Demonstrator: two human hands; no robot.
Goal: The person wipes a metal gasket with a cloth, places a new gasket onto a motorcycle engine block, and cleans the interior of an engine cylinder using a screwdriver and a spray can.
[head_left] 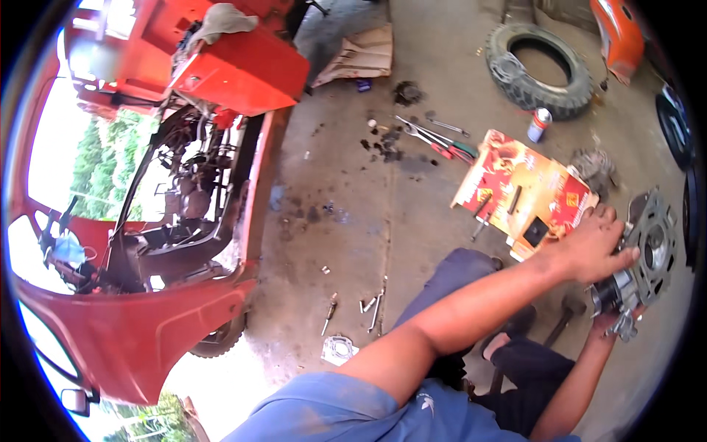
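My left hand (598,247) grips the upper left side of a grey metal engine part (652,247), with a round bore, holes and fittings attached. My right hand (605,323) holds it from underneath, partly hidden by the fittings. The part is raised at the right, beside an orange-red cardboard sheet (508,166) that carries metal rods (515,199) and a dark square item (536,231).
An open red vehicle (125,335) stands left. On the floor are pliers and screwdrivers (434,140), a spray can (539,125), a tyre (571,96), sockets (374,313), a pale flat plate (339,349) and brown paper (357,55). An orange panel (618,37) is top right.
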